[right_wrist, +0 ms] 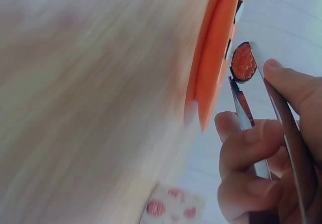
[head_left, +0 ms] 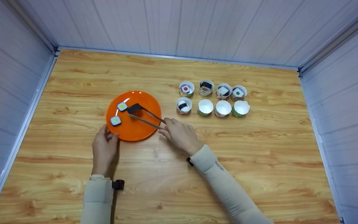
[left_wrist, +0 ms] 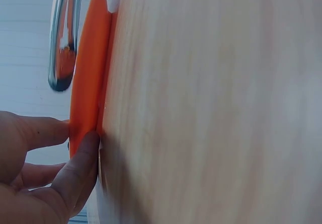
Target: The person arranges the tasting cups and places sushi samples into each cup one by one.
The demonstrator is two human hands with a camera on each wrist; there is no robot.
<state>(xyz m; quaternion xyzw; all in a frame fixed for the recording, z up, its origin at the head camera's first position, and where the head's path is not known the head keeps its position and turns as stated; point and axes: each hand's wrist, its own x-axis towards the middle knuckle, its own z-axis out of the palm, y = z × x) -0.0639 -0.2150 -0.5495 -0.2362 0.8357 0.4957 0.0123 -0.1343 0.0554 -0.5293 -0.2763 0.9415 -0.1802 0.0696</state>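
Note:
My left hand (head_left: 103, 149) pinches the near left rim of an orange plate (head_left: 135, 133), thumb on one face and fingers on the other in the left wrist view. In my right hand (head_left: 182, 135) is a pair of metal tongs (head_left: 148, 122), reaching over the plate. Between the tong tips sits a toy sushi piece with a black wrapper (head_left: 134, 109); the right wrist view shows its orange-red, roe-like face (right_wrist: 244, 63), raised off the plate. Two white square sushi rolls with yellow-green centres lie on the plate's left side, one roll (head_left: 122, 106) behind the other roll (head_left: 115, 120).
Two rows of paper cups stand right of the plate. Each back-row cup (head_left: 186, 89) holds a sushi piece, as does the front row's leftmost cup (head_left: 184, 105). The other front cups (head_left: 205, 107) show bare white insides. Pale panel walls (head_left: 179, 28) border the wooden table (head_left: 259, 174).

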